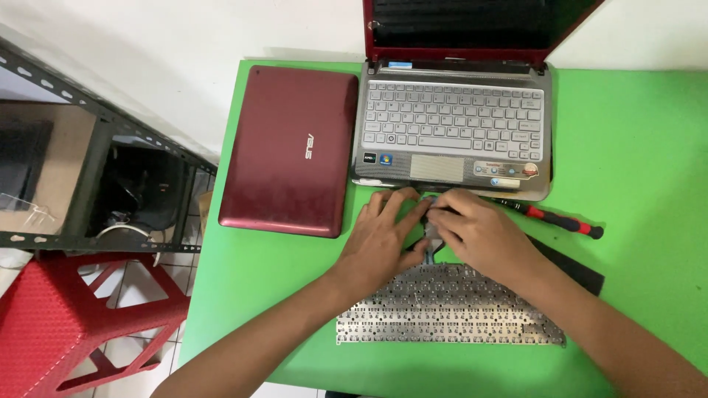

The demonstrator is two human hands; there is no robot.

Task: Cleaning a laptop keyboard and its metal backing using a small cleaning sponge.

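A bright green tabletop (634, 133) fills most of the view and stands against a plain white wall (147, 44) that runs behind it and along its left side. To the left, a dark metal shelf rack (88, 177) with perforated rails holds shadowed items that are hard to make out. Below the rack, a red plastic stool (66, 317) stands on a floor of pale tiles (147, 354), all under soft, even light.

Two dark-red laptops, one closed (287, 151) and one open (453, 110); one detached grey keyboard panel (450, 313); one red-and-black-handled screwdriver (564, 221); one red plastic stool (74, 324).
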